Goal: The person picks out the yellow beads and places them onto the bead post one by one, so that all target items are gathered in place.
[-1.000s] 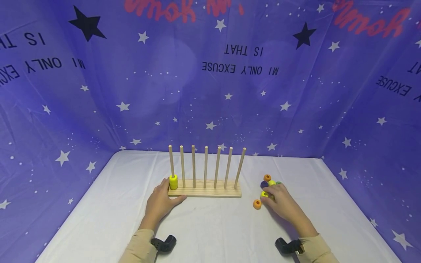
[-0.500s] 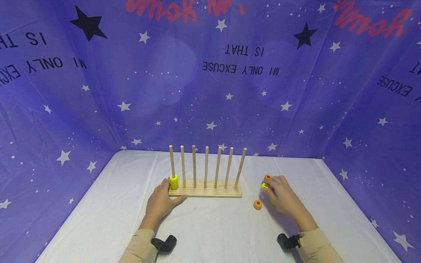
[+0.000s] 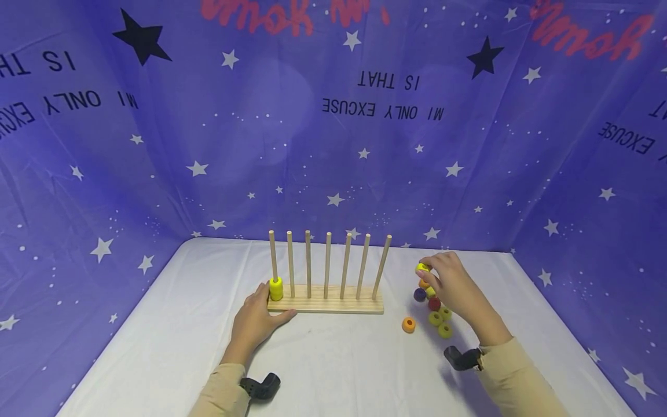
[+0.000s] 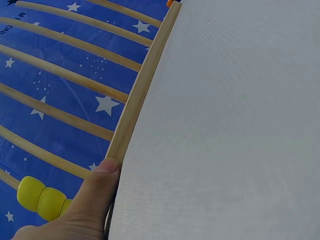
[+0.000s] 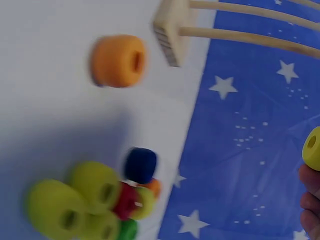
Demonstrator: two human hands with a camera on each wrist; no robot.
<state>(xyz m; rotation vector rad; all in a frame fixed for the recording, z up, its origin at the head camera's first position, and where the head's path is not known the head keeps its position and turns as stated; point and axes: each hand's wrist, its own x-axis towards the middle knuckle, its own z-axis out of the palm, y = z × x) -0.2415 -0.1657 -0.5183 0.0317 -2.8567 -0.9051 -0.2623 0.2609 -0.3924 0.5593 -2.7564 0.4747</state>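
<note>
My left hand (image 3: 256, 318) grips the left end of a wooden peg rack (image 3: 328, 307). In the left wrist view its thumb (image 4: 102, 175) lies along the edge of the base. Yellow beads (image 3: 276, 289) are stacked at the bottom of the leftmost peg; the other pegs are bare. To the right of the rack, my right hand (image 3: 453, 286) pinches a yellow bead (image 3: 421, 268) between thumb and fingers, raised above the loose beads. The right wrist view catches this yellow bead (image 5: 313, 150) at its right edge, with fingertips below it.
Below the right hand lie a dark blue bead (image 3: 420, 295), a red bead (image 3: 434, 303), an orange bead (image 3: 424, 284) and several yellow-green beads (image 3: 435, 318). A green bead (image 5: 128, 230) shows in the right wrist view. Another orange bead (image 3: 409, 325) sits apart, nearer the front.
My right hand has picked a yellow bead from the pile and lifted it up and away, uncovering the beads beneath. The left hand stays on the rack.
</note>
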